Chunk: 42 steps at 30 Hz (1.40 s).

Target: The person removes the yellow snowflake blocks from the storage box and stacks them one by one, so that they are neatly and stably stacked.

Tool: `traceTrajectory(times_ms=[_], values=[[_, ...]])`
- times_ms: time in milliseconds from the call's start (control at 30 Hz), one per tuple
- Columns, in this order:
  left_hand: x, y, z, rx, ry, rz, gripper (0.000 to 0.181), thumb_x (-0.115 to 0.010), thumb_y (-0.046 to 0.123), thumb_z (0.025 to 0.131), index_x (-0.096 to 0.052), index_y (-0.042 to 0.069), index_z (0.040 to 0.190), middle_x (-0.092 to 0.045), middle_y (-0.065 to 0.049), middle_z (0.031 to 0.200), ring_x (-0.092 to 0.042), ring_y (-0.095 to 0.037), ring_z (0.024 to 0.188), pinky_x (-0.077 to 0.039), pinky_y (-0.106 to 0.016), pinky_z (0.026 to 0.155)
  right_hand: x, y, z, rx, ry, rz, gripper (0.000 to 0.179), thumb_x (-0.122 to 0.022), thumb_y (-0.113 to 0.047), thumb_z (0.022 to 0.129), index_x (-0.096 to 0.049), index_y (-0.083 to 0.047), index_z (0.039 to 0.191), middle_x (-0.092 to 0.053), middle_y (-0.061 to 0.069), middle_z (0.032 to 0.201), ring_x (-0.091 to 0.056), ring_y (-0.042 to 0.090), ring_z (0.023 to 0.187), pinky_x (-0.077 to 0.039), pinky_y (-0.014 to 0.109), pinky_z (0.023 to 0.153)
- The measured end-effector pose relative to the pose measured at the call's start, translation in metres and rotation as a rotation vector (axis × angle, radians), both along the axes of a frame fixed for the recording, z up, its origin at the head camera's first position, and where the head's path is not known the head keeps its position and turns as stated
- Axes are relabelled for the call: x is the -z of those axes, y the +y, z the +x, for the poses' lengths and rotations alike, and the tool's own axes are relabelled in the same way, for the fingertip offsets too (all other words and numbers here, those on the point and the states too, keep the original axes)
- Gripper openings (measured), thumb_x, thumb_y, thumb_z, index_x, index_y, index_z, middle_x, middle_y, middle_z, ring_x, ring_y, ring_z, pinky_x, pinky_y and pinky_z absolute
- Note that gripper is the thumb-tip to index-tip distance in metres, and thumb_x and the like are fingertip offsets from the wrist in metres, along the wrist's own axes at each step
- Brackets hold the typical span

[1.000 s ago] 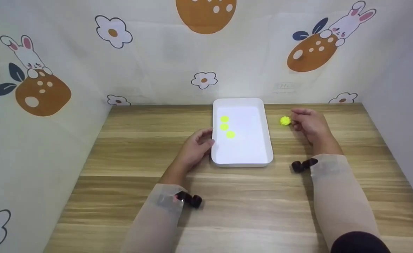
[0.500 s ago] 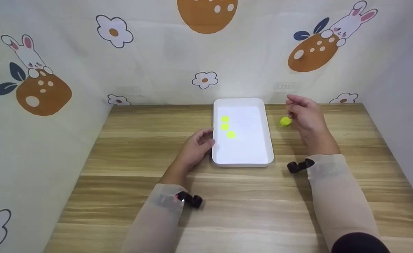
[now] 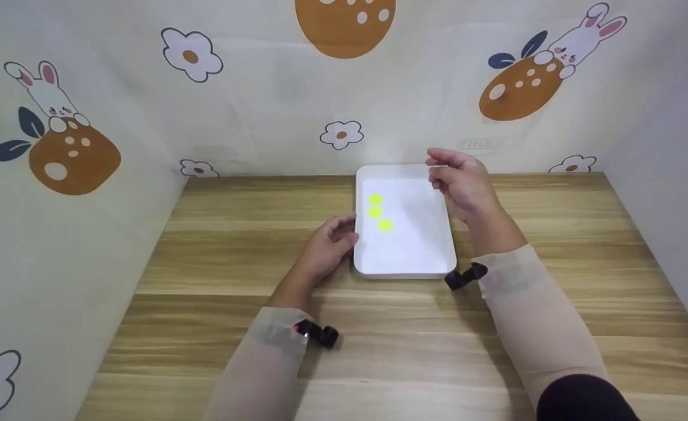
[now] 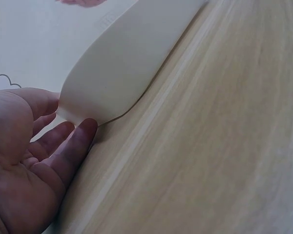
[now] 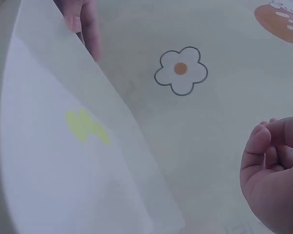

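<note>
A white rectangular tray [image 3: 405,273] lies on the table, with flat yellow discs [image 3: 385,225] inside near its left wall; they also show in the right wrist view. My left hand [image 3: 326,248] rests with relaxed fingertips against the tray's left outer side. In the left wrist view, the fingertips [image 4: 91,127] are right at the tray wall. My right hand [image 3: 464,184] is raised over the tray's far right corner, its thumb and fingertips [image 5: 260,136] brought close together. I cannot tell whether something thin sits between them. The spot of the earlier yellow piece is covered by this hand.
The wood-grain table [image 3: 233,251] ends at a patterned cloth wall [image 3: 274,93] right behind the tray. Small black cameras are strapped to the left sleeve [image 3: 262,345] and right sleeve [image 3: 537,304].
My right hand rises from beside the bumpy yellow piece on the right and moves left to the tray's far corner. That piece is now out of sight. The left hand and tray stay put.
</note>
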<state>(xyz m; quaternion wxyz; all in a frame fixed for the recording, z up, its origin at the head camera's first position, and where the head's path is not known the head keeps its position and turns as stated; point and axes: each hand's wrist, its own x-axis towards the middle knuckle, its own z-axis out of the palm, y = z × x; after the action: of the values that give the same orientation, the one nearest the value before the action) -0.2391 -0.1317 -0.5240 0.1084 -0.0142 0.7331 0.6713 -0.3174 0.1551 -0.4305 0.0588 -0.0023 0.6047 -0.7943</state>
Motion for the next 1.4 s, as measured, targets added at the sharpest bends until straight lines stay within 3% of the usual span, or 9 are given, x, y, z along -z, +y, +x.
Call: traceTrajectory(times_ms=[333, 600, 800, 1067, 1233, 1400], values=[[-0.001, 0.000, 0.002, 0.008, 0.004, 0.006, 0.052, -0.070, 0.016, 0.104, -0.056, 0.014, 0.154, -0.060, -0.011, 0.155, -0.059, -0.026, 0.144, -0.059, -0.041, 0.110, 0.004, -0.046, -0.036, -0.089, -0.120, 0.023, 0.037, -0.061, 0.001, 0.103, -0.063, 0.003, 0.140, -0.070, 0.004, 0.104, -0.058, 0.014, 0.081, -0.052, 0.020, 0.067], [0.000, 0.002, 0.001, 0.003, 0.019, 0.014, 0.051, -0.069, 0.014, 0.104, -0.057, 0.010, 0.153, -0.062, -0.015, 0.152, -0.063, -0.029, 0.139, -0.062, -0.040, 0.106, 0.025, -0.068, -0.054, -0.112, -0.136, 0.107, 0.039, -0.062, 0.001, 0.101, -0.066, 0.001, 0.140, -0.072, 0.005, 0.108, -0.058, 0.014, 0.081, -0.052, 0.020, 0.066], [-0.001, 0.001, 0.001, 0.008, 0.004, 0.005, 0.052, -0.069, 0.016, 0.104, -0.056, 0.012, 0.154, -0.061, -0.013, 0.154, -0.061, -0.028, 0.142, -0.061, -0.041, 0.107, 0.048, -0.075, -0.058, -0.155, -0.143, 0.220, 0.038, -0.069, -0.009, 0.102, -0.068, -0.001, 0.139, -0.068, -0.002, 0.094, -0.058, 0.013, 0.081, -0.051, 0.021, 0.069], [-0.002, 0.002, 0.002, 0.010, -0.008, 0.009, 0.051, -0.070, 0.016, 0.104, -0.057, 0.014, 0.153, -0.061, -0.013, 0.154, -0.061, -0.028, 0.141, -0.062, -0.039, 0.105, 0.063, -0.071, -0.058, -0.165, -0.131, 0.342, 0.034, -0.074, -0.012, 0.100, -0.073, -0.006, 0.133, -0.070, -0.004, 0.093, -0.060, 0.016, 0.088, -0.050, 0.026, 0.074], [-0.001, 0.001, 0.001, 0.020, -0.002, 0.056, 0.053, -0.069, 0.013, 0.104, -0.054, 0.011, 0.155, -0.059, -0.015, 0.155, -0.060, -0.029, 0.143, -0.060, -0.040, 0.109, 0.066, -0.070, -0.059, -0.163, -0.121, 0.474, 0.031, -0.076, -0.016, 0.099, -0.076, -0.011, 0.129, -0.074, -0.002, 0.108, -0.061, 0.018, 0.097, -0.052, 0.028, 0.081], [0.001, 0.001, 0.001, 0.016, 0.011, 0.065, 0.053, -0.068, 0.011, 0.104, -0.053, 0.008, 0.155, -0.060, -0.017, 0.154, -0.059, -0.030, 0.143, -0.059, -0.040, 0.110, 0.070, -0.072, -0.060, -0.213, -0.093, 0.575, 0.030, -0.073, -0.013, 0.100, -0.075, -0.013, 0.129, -0.074, 0.005, 0.128, -0.063, 0.021, 0.113, -0.055, 0.031, 0.095]])
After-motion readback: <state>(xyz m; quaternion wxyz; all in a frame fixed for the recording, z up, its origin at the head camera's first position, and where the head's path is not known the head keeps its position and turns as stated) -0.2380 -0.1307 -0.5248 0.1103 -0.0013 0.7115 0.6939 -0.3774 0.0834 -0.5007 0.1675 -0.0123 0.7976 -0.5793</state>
